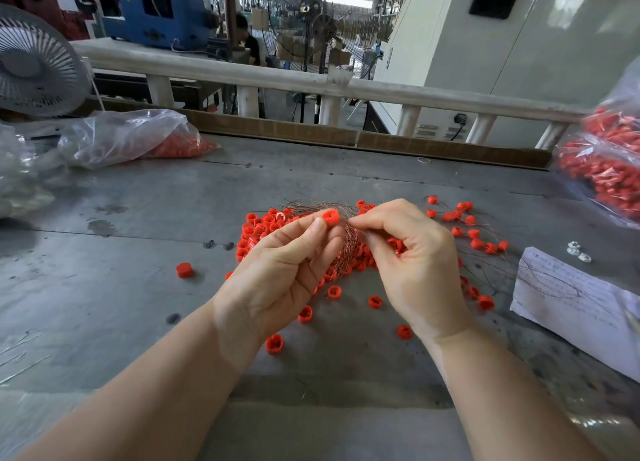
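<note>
L hand (287,270): thumb + index pinch a red cap (330,217), other fingers curled, held above tabletop (121,287). R hand (408,252): fingertips pinched on thin wire bundle (349,238) just beside cap, nearly touching. Loose cap pile (263,228) lies under both hands.

Grey worktable (138,218), white railing (242,76), standing fans (34,65).

Bright, even daylight comes from the hall behind; shadows on the bench (138,252) are soft, wide-angle bending curves the edges, and the far right blurs
</note>
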